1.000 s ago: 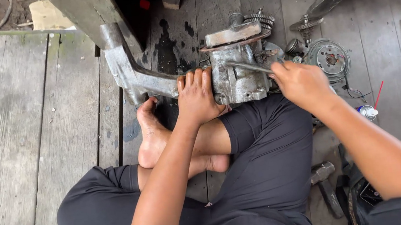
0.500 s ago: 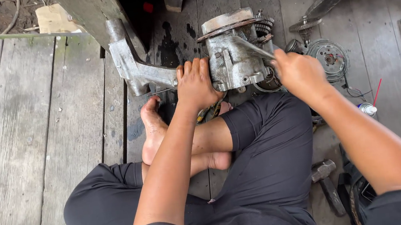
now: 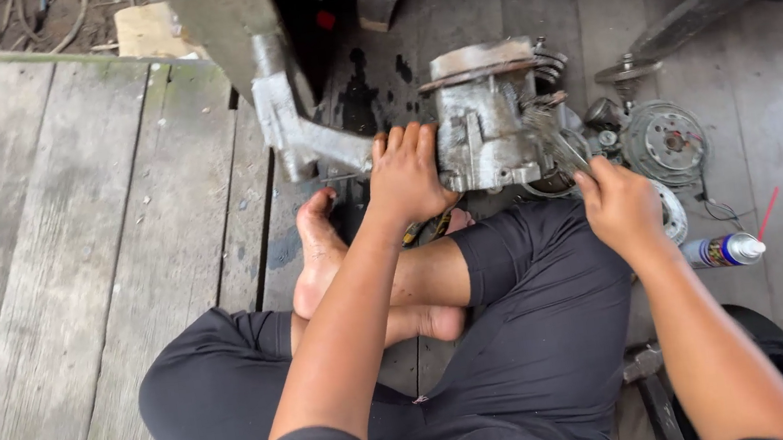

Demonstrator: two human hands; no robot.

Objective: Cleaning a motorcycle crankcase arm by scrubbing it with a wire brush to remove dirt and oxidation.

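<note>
Engine block (image 3: 486,121), left hand (image 3: 403,174) steadying, right hand (image 3: 619,207) beside

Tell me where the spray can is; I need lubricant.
In the head view the spray can lies on the floor boards at right, just beyond the right hand, below the round metal disc.

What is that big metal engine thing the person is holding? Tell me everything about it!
The engine block is grey, dull cast metal, grimy and worn. It stands on dark, oil-stained wooden planks, with a round flat cap on top and coiled springs at its right. The left hand presses flat against its left side; the right hand holds a slim metal tool against its right side.
</note>
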